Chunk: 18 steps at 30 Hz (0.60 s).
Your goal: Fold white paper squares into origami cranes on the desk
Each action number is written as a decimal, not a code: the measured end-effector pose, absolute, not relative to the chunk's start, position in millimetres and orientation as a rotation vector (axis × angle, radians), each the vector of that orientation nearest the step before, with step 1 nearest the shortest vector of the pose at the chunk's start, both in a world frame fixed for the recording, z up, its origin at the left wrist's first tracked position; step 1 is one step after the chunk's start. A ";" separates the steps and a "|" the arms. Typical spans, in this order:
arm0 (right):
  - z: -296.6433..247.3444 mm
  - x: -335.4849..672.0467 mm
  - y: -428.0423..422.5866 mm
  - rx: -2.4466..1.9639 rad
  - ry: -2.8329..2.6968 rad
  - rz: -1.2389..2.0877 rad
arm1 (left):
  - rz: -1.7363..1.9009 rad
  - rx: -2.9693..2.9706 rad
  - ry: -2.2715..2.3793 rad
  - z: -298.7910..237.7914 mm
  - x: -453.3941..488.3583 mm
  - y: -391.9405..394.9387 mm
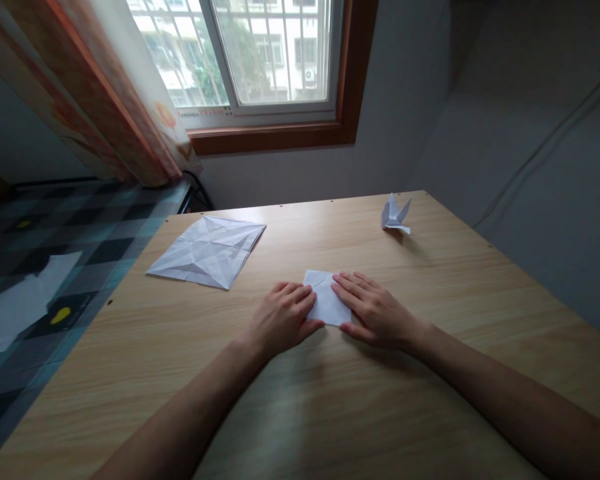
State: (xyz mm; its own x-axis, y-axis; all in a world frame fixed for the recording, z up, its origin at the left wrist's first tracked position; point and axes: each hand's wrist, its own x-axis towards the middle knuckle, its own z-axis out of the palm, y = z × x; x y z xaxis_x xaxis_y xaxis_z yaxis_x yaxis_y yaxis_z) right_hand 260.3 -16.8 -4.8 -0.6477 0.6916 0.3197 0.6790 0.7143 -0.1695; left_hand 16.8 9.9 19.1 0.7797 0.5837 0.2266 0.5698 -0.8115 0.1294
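Observation:
A small folded white sheet of paper lies on the wooden tabletop between my two hands, with a crease slanting across its upper part. My left hand covers its left edge, fingers bent onto the paper and thumb along the near edge, holding it down. On the right side, my right hand lies flat with outstretched fingers over the upper right part, its thumb by the near right corner. The paper's side edges are partly hidden under the fingers.
A larger creased sheet lies at the table's back left. A folded paper figure with upright points stands near the back right. Left of the wooden table, more white paper rests on a checkered cloth.

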 end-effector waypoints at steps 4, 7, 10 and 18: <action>-5.7 253.6 -17.3 -0.978 -2.578 0.050 | 0.368 2.966 1.021 18.2 22.9 5.0; -7.7 252.1 -15.1 -0.958 -2.561 0.059 | 0.476 2.922 0.926 11.6 20.9 7.4; -8.1 254.4 -12.0 -0.931 -2.547 0.048 | 0.464 2.852 0.852 5.3 15.1 12.7; -5.4 268.0 -9.4 -0.915 -2.514 0.065 | 0.342 2.848 0.830 9.1 6.9 16.9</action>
